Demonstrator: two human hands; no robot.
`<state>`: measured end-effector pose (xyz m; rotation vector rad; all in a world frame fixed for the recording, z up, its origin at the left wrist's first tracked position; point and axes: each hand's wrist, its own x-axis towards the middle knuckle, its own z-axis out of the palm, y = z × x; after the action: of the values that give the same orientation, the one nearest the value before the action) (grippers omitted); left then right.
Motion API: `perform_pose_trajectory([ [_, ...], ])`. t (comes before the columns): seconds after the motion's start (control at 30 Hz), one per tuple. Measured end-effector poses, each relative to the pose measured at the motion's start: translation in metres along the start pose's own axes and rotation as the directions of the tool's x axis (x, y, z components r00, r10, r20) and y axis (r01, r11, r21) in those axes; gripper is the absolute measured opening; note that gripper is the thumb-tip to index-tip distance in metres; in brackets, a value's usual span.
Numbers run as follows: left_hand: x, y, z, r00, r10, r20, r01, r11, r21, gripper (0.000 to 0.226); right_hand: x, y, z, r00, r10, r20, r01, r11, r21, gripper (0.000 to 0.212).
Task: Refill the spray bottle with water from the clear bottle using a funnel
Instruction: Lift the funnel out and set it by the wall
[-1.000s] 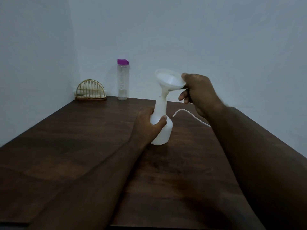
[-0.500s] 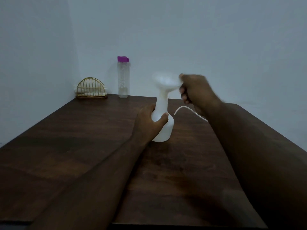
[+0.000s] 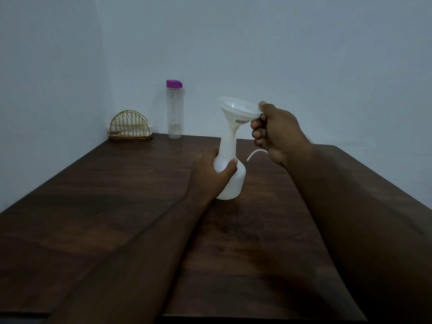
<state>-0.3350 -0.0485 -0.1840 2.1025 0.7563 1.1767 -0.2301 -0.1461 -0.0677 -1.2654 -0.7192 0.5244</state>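
Where the two pale walls meet at the far left, a dark wooden table (image 3: 117,206) runs toward the camera and carries everything in view. Both forearms reach out over it. The left hand (image 3: 208,176) grips the white spray bottle (image 3: 236,181) where the round body narrows into the neck, thumb curled across the near side and fingers gone behind it. The right hand (image 3: 278,132) is higher and to the right of that bottle, thumb on top and curled fingers beneath, pinching the right edge of the funnel's rim.

The spray bottle stands upright near the middle of the table, base on the wood, long axis vertical, neck pointing straight up between the two hands. The clear bottle (image 3: 174,113) stands upright too, well apart from both hands, at the table's far edge by the back wall, its purple cap (image 3: 174,83) on top.

The funnel (image 3: 236,111) sits directly above the spray bottle, wide mouth up and spout down at the neck opening; how far the spout goes in cannot be told. Its axis leans a little to the right, toward the hand pinching it.

A gold wire holder (image 3: 130,125) sits in the far left corner, just left of the clear bottle. A thin white tube (image 3: 254,153) curves over the wood just right of the spray bottle, its far end hidden behind the right hand
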Motion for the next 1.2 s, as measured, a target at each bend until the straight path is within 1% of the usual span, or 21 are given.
perform_pose_trajectory([
  [0.17,-0.001,0.004,-0.002,1.0,0.018,0.013,-0.018,1.0,0.023,0.053,0.003,-0.003,0.001,0.995,0.069,-0.067,-0.056,0.981,0.186,0.031],
  [0.3,-0.001,0.003,-0.003,0.999,0.045,-0.012,-0.045,0.999,0.005,0.054,0.003,0.003,-0.003,0.992,0.129,-0.018,-0.114,0.928,0.356,0.035],
  [0.33,-0.002,0.004,-0.004,0.999,0.049,-0.016,-0.049,0.999,-0.003,0.053,0.003,0.005,-0.004,0.991,0.133,-0.019,-0.117,0.923,0.367,0.035],
  [0.43,-0.002,0.004,-0.004,0.998,0.054,-0.024,-0.054,0.999,-0.01,0.049,0.004,0.01,-0.006,0.99,0.124,-0.066,-0.101,0.953,0.285,0.034],
  [0.53,-0.001,0.004,-0.004,0.998,0.056,-0.035,-0.056,0.998,0.001,0.048,0.004,0.009,-0.005,0.992,0.117,-0.052,-0.092,0.935,0.342,0.035],
  [0.63,-0.001,0.005,-0.004,0.998,0.056,-0.034,-0.056,0.998,-0.007,0.048,0.005,0.01,-0.006,0.992,0.109,-0.058,-0.085,0.944,0.319,0.035],
  [0.73,-0.002,0.005,-0.005,0.998,0.054,-0.018,-0.054,0.998,-0.015,0.051,0.006,0.012,-0.01,0.994,0.109,-0.021,-0.094,0.929,0.358,0.036],
  [0.8,-0.002,0.005,-0.004,0.999,0.052,-0.006,-0.052,0.998,-0.023,0.051,0.005,0.013,-0.014,0.992,0.122,0.029,-0.123,0.904,0.409,0.037],
  [0.87,-0.001,0.004,-0.005,0.999,0.051,-0.003,-0.051,0.996,-0.072,0.054,0.006,0.013,-0.018,0.991,0.108,0.072,-0.13,0.878,0.46,0.038],
  [0.93,0.001,0.0,-0.006,0.998,0.039,-0.039,-0.044,0.988,-0.146,0.056,0.006,0.011,-0.023,0.993,0.082,0.085,-0.112,0.872,0.476,0.039],
  [1.0,0.005,-0.007,-0.01,0.996,0.011,-0.091,-0.026,0.986,-0.165,0.05,0.007,0.007,-0.027,0.996,0.045,0.073,-0.073,0.897,0.436,0.039],
  [1.03,0.007,-0.011,-0.014,0.993,0.001,-0.118,-0.02,0.988,-0.155,0.044,0.008,0.006,-0.028,0.999,0.021,0.048,-0.038,0.926,0.375,0.039],
  [1.1,0.012,-0.02,-0.024,0.985,-0.018,-0.174,-0.006,0.99,-0.14,0.031,0.013,0.008,-0.029,0.999,-0.041,-0.011,0.042,0.989,0.143,0.034],
  [1.17,0.017,-0.034,-0.036,0.982,0.002,-0.19,-0.017,0.997,-0.081,0.025,0.02,0.015,-0.029,0.995,-0.093,-0.024,0.09,0.99,-0.109,0.029],
  [1.2,0.02,-0.041,-0.042,0.985,0.031,-0.168,-0.035,0.999,-0.02,0.022,0.025,0.018,-0.03,0.994,-0.107,-0.025,0.101,0.977,-0.19,0.028],
])
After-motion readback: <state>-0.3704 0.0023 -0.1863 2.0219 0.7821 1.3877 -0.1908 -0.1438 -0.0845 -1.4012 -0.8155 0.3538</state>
